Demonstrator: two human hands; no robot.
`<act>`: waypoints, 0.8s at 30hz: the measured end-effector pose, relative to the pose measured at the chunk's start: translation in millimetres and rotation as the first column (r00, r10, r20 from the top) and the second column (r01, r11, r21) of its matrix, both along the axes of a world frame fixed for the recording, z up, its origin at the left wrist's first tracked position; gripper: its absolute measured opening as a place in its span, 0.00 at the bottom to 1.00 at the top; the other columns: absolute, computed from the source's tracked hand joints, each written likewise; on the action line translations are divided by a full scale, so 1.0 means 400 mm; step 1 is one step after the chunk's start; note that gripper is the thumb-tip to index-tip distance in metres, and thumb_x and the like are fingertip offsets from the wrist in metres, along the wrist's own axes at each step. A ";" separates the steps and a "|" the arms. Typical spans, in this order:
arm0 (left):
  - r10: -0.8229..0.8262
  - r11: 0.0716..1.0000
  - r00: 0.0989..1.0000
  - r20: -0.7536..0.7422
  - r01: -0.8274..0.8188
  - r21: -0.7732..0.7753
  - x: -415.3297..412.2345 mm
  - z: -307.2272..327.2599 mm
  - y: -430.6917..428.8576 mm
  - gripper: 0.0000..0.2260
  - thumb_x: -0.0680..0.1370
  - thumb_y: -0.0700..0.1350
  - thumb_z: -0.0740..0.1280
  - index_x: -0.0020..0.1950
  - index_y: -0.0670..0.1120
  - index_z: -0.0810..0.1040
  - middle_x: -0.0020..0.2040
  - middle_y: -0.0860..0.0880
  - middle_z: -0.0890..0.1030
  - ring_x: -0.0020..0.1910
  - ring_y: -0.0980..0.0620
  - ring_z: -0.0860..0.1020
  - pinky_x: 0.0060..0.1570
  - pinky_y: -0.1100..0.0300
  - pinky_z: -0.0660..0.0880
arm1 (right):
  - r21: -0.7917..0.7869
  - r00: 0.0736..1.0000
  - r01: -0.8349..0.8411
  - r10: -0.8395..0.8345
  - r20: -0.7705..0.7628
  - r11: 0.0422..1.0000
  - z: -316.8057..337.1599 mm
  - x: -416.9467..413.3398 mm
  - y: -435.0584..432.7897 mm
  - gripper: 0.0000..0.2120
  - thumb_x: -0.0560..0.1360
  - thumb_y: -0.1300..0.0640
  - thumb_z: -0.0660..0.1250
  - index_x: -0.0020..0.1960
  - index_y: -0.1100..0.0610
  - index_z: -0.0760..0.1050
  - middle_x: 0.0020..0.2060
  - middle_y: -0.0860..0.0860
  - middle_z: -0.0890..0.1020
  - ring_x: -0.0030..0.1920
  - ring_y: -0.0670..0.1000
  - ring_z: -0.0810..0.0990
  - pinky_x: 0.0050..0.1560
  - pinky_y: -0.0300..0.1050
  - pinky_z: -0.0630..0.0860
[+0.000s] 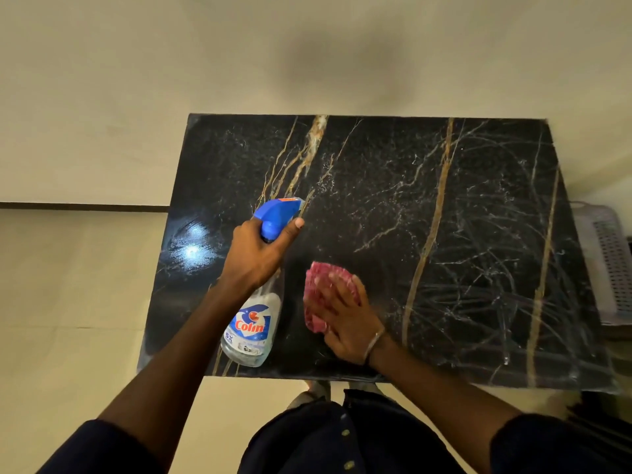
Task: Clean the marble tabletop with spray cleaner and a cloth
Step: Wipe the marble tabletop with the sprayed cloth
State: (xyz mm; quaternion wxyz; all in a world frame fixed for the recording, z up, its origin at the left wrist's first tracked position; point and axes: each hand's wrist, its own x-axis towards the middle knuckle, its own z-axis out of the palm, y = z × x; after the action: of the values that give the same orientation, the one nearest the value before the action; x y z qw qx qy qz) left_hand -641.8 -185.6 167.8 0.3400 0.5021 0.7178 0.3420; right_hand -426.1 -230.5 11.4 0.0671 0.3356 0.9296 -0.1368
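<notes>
A black marble tabletop (pixel 427 206) with gold and white veins fills the middle of the head view, speckled with fine spray droplets. My left hand (pixel 258 256) grips the neck of a clear spray bottle (pixel 254 323) with a blue trigger head and a "Colin" label, held over the table's near left part with the nozzle pointing away from me. My right hand (pixel 347 319) presses a crumpled pink cloth (pixel 319 289) flat onto the marble just right of the bottle; the fingers lie straight over the cloth. A thin bangle circles that wrist.
Pale tiled floor (pixel 75 285) surrounds the table on the left and far sides. A light perforated plastic basket (pixel 603 265) stands against the table's right edge. A lamp's glare shows on the marble's left part. My feet stand under the near edge.
</notes>
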 end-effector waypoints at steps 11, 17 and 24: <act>-0.043 0.999 0.997 0.061 0.044 -0.008 0.049 -0.022 0.021 0.18 0.76 0.58 0.67 0.38 0.44 0.75 0.32 0.37 0.80 0.31 0.40 0.79 0.36 0.46 0.78 | -0.049 0.988 -0.144 0.146 0.041 0.988 0.002 0.050 -0.158 0.40 0.74 0.39 0.59 0.80 0.46 0.46 0.80 0.55 0.45 0.79 0.62 0.44 0.72 0.73 0.50; -0.064 0.998 0.996 0.061 0.065 -0.018 0.074 -0.020 0.042 0.20 0.77 0.58 0.66 0.38 0.42 0.75 0.32 0.36 0.80 0.31 0.40 0.80 0.36 0.45 0.79 | 0.004 0.975 0.222 -0.223 0.007 0.975 0.001 0.214 -0.179 0.38 0.71 0.44 0.60 0.79 0.47 0.54 0.79 0.53 0.54 0.79 0.59 0.50 0.70 0.73 0.54; -0.092 0.995 0.993 0.079 0.094 -0.016 0.081 -0.019 0.043 0.17 0.77 0.57 0.67 0.42 0.43 0.75 0.34 0.36 0.79 0.33 0.39 0.80 0.37 0.44 0.79 | 0.034 0.749 0.660 -0.660 0.054 0.751 0.008 0.252 -0.203 0.37 0.70 0.47 0.59 0.78 0.50 0.59 0.79 0.57 0.55 0.78 0.62 0.51 0.71 0.74 0.51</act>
State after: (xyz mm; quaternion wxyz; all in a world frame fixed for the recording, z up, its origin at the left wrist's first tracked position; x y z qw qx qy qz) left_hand -609.3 -168.4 160.3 0.3885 0.5179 0.6831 0.3380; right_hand -325.3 -311.6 14.4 0.0415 0.6465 0.7497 -0.1350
